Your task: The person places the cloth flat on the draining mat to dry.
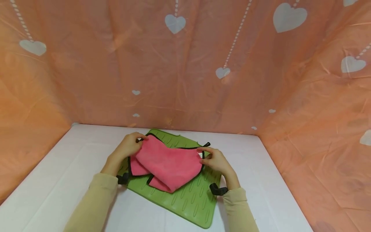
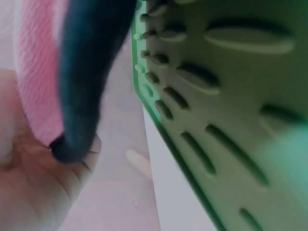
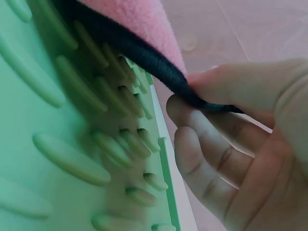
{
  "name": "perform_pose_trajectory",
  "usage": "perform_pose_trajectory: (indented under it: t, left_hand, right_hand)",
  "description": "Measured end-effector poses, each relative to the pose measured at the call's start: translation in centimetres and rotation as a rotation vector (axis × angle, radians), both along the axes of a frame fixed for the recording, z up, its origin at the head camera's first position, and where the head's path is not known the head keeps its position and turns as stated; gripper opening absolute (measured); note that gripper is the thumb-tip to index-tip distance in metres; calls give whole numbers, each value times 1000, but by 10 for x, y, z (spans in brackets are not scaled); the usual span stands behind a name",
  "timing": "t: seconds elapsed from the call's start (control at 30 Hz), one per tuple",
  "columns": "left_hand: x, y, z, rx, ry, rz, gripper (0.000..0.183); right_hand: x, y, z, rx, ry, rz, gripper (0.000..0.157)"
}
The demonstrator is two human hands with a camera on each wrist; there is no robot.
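Note:
A pink towel point(image 1: 171, 162) with black edging hangs partly folded over a green ridged mat point(image 1: 185, 196). My left hand point(image 1: 129, 145) pinches its upper left corner. In the left wrist view the towel's dark edge point(image 2: 79, 91) runs down to the fingers of the left hand point(image 2: 43, 187). At the upper right corner, by a small white label point(image 1: 200, 155) and a black loop point(image 1: 207, 144), my right hand point(image 1: 216, 160) pinches the towel. The right wrist view shows the dark edging point(image 3: 144, 55) between thumb and fingers of the right hand point(image 3: 240, 144), lifted off the mat.
The mat lies at a slant on a white table point(image 1: 255, 180). Orange sheeting with white hearts point(image 1: 185, 80) walls in the back and both sides. A black band point(image 1: 218, 189) is at the right wrist, and another point(image 1: 123, 178) at the left.

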State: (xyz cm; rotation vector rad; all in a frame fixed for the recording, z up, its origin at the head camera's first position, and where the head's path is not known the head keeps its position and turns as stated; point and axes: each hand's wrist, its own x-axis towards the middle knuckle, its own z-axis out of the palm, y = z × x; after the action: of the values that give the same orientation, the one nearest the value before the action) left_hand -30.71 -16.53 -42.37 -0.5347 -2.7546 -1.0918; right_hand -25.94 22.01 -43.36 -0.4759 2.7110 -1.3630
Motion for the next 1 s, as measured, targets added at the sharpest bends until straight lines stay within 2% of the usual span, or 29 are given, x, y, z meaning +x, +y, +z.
perform_pose_trajectory:
  t: [0.23,0.43,0.6,0.73,0.87,1.0]
  left_hand:
    - [-16,1,-2,0,50,-31,31]
    - [-29,3,-9,-12,10,-66,35]
    - [-40,7,-14,-38,-51,-109,43]
    - [-45,12,-15,-83,-105,-150,47]
    - [-47,16,-16,-137,-116,-181,48]
    - [-54,15,-22,-151,-123,-200,48]
  right_hand:
    - [-6,4,-1,-27,16,-78,54]
    - [-8,9,-8,-56,-19,-170,55]
    - [-8,15,-14,-111,-62,-249,50]
    - [-8,18,-16,-110,-107,-263,50]
    - [-7,19,-19,-91,-153,-262,53]
    - [-7,18,-21,-100,-173,-267,54]
